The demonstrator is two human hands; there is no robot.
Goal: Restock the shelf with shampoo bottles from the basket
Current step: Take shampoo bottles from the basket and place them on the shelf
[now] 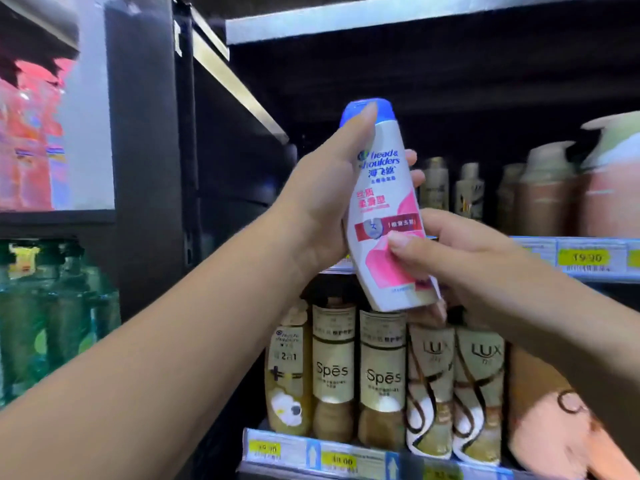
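Hands point(322, 202) point(460, 258) gripping shampoo bottle point(381, 188), stocked shelf point(535, 247)

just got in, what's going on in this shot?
A person holds a Head & Shoulders shampoo bottle in both hands. The left hand grips its upper body near the blue cap; the right hand holds its lower end. The bottle is tilted in the air at the front edge of the upper shelf, not yet set down. Spes bottles and Lux bottles stand on the shelf below.
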